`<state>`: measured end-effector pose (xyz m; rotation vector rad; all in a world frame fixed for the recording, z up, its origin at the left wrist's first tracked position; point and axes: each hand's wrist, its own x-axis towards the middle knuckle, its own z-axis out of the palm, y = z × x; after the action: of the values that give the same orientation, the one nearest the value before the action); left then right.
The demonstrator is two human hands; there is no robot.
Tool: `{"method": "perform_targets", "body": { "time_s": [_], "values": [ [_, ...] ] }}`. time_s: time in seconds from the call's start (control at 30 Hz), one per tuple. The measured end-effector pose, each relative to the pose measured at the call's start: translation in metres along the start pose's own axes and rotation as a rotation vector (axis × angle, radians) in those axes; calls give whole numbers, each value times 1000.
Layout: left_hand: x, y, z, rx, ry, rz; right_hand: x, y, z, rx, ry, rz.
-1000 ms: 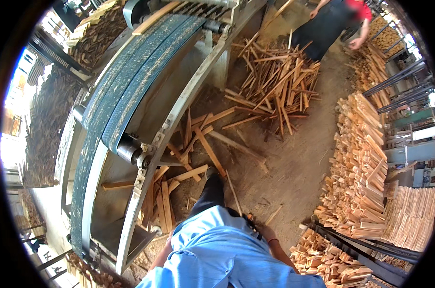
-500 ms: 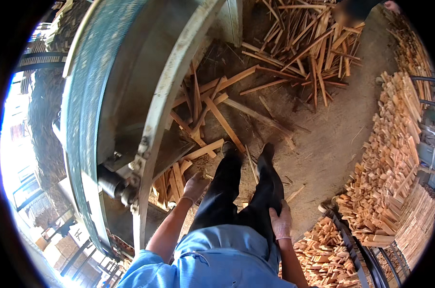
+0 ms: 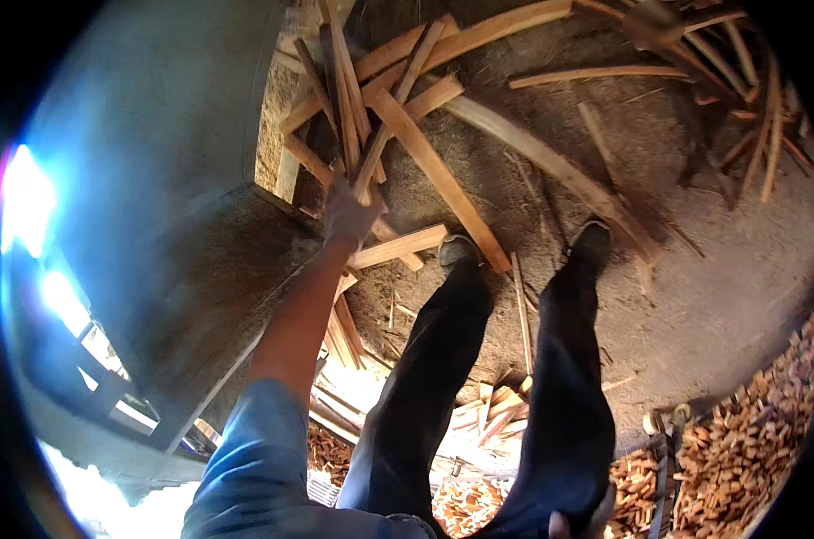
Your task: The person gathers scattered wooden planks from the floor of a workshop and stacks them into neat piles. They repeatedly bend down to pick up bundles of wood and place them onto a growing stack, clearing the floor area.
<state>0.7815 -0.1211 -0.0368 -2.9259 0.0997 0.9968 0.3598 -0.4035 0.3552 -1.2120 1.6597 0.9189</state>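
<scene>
My left hand, in a pale glove, reaches down to the near ends of several wooden strips leaning in a loose pile. The fingers are smeared by motion, so their grip on a strip is unclear. Just beside the hand lies a short light board, its far end by my left shoe. A longer flat board slants across the dirt ahead of that shoe. At the lower edge my right hand shows only in part, lying against my right leg with thumb and fingers apart.
A large machine panel stands close on my left, above a dark sloping metal plate. A long pole lies across the dirt floor. More strips are heaped at far right; stacked wood pieces fill the lower right.
I have bent forward, and the view has dropped closer to the floor. My left hand has moved ahead from beside my knee to the strips. The right hand is still at my leg.
</scene>
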Motion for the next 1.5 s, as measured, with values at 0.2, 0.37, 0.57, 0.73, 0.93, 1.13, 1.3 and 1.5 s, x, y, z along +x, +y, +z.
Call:
{"method": "perform_targets", "body": {
  "time_s": [0.2,0.37,0.57,0.73,0.93,1.13,1.3,1.5],
  "values": [
    [70,20,24,-209,-46,-103,34,-26,-3,-38,-17,98],
    [76,-4,37,-449,-137,-126,46,-29,1,-71,-28,100],
    [60,43,50,-886,-174,-98,38,-28,1,-65,-17,71],
    [45,52,77,-1270,-226,-140,34,-28,-1,-56,-4,78],
    [13,52,67,-1296,-229,-193,22,-18,-14,-32,0,72],
    [-93,50,15,-1185,-279,-279,24,7,-13,-54,-21,-178],
    [-192,32,0,-1055,-396,-397,25,19,5,-82,-51,-264],
    [-303,138,-67,-835,-495,-335,5,-1,-2,-72,19,-296]
  ]
}}
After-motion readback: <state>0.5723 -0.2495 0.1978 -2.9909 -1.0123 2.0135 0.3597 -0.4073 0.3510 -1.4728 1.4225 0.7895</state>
